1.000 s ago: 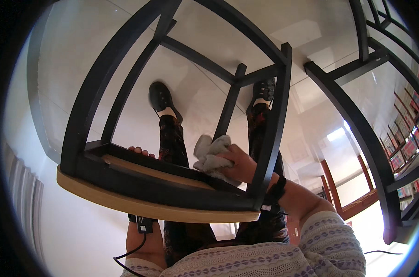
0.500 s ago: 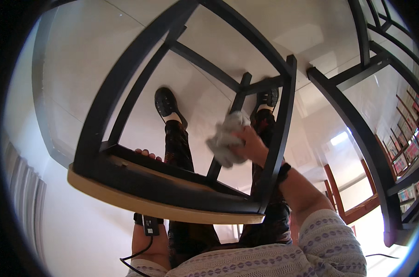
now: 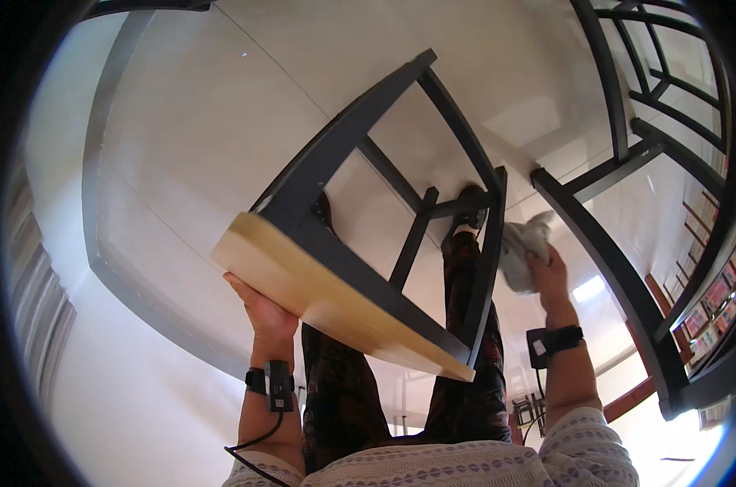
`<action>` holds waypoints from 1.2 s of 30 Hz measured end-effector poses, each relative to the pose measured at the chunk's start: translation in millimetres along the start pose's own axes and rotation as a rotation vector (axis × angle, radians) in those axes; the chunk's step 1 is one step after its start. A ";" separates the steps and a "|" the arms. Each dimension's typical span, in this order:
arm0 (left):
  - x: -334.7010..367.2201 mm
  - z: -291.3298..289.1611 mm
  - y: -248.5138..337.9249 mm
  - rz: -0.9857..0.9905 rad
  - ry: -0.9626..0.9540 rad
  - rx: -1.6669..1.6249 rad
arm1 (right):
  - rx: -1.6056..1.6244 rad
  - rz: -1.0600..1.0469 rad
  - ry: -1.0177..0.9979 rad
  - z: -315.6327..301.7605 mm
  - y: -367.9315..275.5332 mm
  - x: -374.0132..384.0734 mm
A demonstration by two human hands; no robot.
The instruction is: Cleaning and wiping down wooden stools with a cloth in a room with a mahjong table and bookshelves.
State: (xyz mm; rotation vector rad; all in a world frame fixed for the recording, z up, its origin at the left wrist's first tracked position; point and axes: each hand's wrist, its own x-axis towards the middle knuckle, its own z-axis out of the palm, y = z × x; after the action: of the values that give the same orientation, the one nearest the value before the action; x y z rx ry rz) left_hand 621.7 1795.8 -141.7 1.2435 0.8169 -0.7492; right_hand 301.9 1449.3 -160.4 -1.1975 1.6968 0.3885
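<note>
A stool (image 3: 291, 195) with a black frame and a pale wooden seat (image 3: 327, 304) is tipped over in front of me, its legs pointing away and its seat toward me. My left hand (image 3: 264, 312) presses against the underside edge of the wooden seat, the fingers partly hidden behind it. To the right of the stool's legs, my right hand (image 3: 549, 280) grips a crumpled grey cloth (image 3: 524, 253), held off the frame. Both wrists carry a black strap with a small box and a cable.
At the right stands more black wooden furniture (image 3: 615, 268), with further black frames behind it. Red-brown furniture (image 3: 632, 398) and shelves of colourful items (image 3: 715, 302) lie beyond. Pale floor tiles (image 3: 173, 154) spread around, bordered by a grey strip (image 3: 94, 195) on the left.
The stool has turned, bringing its seat face into view. My left hand has shifted from the inner frame to the seat. My right hand has pulled the cloth out from among the legs, rightward.
</note>
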 end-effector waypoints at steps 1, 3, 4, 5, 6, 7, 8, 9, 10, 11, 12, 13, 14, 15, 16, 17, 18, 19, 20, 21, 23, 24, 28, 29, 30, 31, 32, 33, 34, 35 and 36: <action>-2.1 11.2 6.2 0.030 0.016 0.038 | 0.043 -0.031 0.034 -8.6 -10.2 -4.1; -4.5 31.5 20.1 0.018 -0.002 0.066 | 0.085 -0.076 0.071 -20.2 -32.2 -13.5; -4.9 38.8 24.3 0.001 -0.015 0.102 | 0.159 -0.118 0.073 -24.2 -45.1 -19.7; -4.5 42.5 25.5 -0.001 0.006 0.107 | 0.233 -0.160 0.074 -26.3 -54.4 -24.6; -4.2 46.6 28.2 0.015 -0.005 0.098 | 0.239 -0.179 0.074 -25.5 -62.5 -28.7; -4.3 50.9 30.7 0.038 -0.045 0.136 | 0.280 -0.190 0.053 -23.5 -69.2 -33.5; -5.1 56.1 34.7 0.062 -0.085 0.176 | 0.321 -0.200 0.030 -23.7 -74.2 -36.8; -7.8 66.6 40.0 0.071 -0.099 0.170 | 0.375 -0.226 -0.025 -21.5 -77.4 -39.3; -11.9 79.2 46.3 0.056 -0.105 0.179 | 0.382 -0.242 -0.018 -23.6 -81.4 -44.5; -14.7 89.7 51.8 0.041 -0.111 0.190 | 0.379 -0.252 -0.012 -22.8 -84.0 -50.7; -15.3 95.1 55.5 0.052 -0.121 0.188 | 0.376 -0.260 -0.012 -18.7 -91.8 -57.9; -16.2 99.9 60.9 0.060 -0.125 0.230 | 0.403 -0.244 -0.027 -17.4 -104.2 -68.3; -17.4 104.9 65.3 0.068 -0.128 0.272 | 0.413 -0.254 -0.028 -18.7 -109.8 -72.8; -19.6 112.3 68.7 0.078 -0.139 0.274 | 0.420 -0.289 -0.017 -21.8 -113.0 -76.5; -22.7 120.3 72.2 0.099 -0.182 0.310 | 0.427 -0.322 -0.005 -24.8 -115.5 -79.7; -26.0 126.7 74.7 0.118 -0.224 0.346 | 0.436 -0.329 -0.001 -27.7 -118.1 -82.7; -27.6 131.5 77.4 0.126 -0.235 0.350 | 0.460 -0.359 0.003 -29.8 -121.6 -84.6; -28.6 135.1 79.7 0.158 -0.219 0.448 | 0.483 -0.388 0.007 -32.2 -123.9 -86.0; -29.3 138.1 81.6 0.189 -0.203 0.545 | 0.491 -0.393 0.013 -34.7 -124.9 -86.8; -32.8 139.3 85.3 0.196 -0.208 0.551 | 0.445 -0.431 0.056 -36.3 -125.1 -88.2; -40.4 139.5 92.3 0.330 -0.238 0.810 | 0.407 -0.468 0.100 -39.0 -126.0 -90.9; -42.2 139.6 93.2 0.329 -0.245 0.812 | 0.378 -0.511 0.119 -41.1 -126.4 -92.1; -54.7 146.3 96.3 0.533 -0.455 1.008 | 0.297 -0.582 0.171 -50.0 -135.6 -99.1; -57.6 147.4 95.8 0.563 -0.493 0.974 | 0.299 -0.578 0.172 -51.6 -135.5 -101.4; -55.9 143.6 95.2 0.562 -0.497 0.974 | 0.268 -0.595 0.171 -54.0 -134.6 -102.5; -52.5 135.8 97.3 0.547 -0.550 0.999 | 0.236 -0.611 0.169 -54.9 -133.0 -102.8; -51.4 130.6 97.2 0.531 -0.601 1.024 | 0.236 -0.610 0.170 -53.8 -131.0 -102.5; -54.7 131.6 96.4 0.524 -0.608 1.025 | 0.166 -0.756 0.088 -51.9 -128.5 -103.7; -59.9 134.0 97.9 0.493 -0.572 1.020 | 0.093 -0.901 0.002 -48.9 -126.7 -104.9; -62.7 134.2 98.1 0.462 -0.535 1.015 | 0.006 -1.001 -0.080 -45.1 -127.5 -107.1; -64.7 132.3 98.1 0.458 -0.538 1.017 | 0.144 -1.005 -0.229 -32.9 -127.0 -110.3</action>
State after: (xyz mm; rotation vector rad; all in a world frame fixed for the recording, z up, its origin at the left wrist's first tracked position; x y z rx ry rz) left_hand 687.6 1685.1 -20.4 1.8922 -0.3741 -1.0865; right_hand 395.3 1426.1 -18.5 -1.6419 0.7533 -0.2103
